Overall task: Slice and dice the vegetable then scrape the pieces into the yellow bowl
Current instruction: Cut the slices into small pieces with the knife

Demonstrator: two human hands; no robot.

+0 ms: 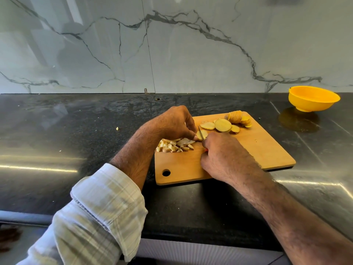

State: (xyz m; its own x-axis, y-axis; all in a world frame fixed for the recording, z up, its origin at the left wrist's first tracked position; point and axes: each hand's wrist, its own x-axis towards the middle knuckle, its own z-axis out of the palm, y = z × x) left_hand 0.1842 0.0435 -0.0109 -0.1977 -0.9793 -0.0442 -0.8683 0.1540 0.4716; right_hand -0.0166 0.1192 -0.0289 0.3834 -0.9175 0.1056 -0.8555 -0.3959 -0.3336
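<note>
Roughly midway, by the look of it: the vegetable, which looks like a potato, is already sliced into rounds, and some of those rounds are diced. A heap of diced pieces (174, 145) lies on the cutting board (257, 148) near its left edge, just left of the two hands. The left hand (174, 121) curls its fingers (192, 133) down onto a single slice (202, 134) at the board's middle, pinching it in place. The right hand (221, 152) is closed round the handle of a small knife (201, 133), whose narrow blade stands across that slice; the handle itself is hidden inside the fist, apart from a speck of red at its edge.

Undiced slices (222, 125) lie flat toward the board's far side, and behind them a stack of slices (238, 118) leans on edge near the board's far right corner. These remain to be diced, I judge, so more than half the cutting is left.

The yellow bowl (313, 99) stands on the dark surface (57, 131) well beyond the board's far right corner, close to the marble wall. From here it looks empty; no scraping has begun. A few stray crumbs lie on the surface left of the board.
</note>
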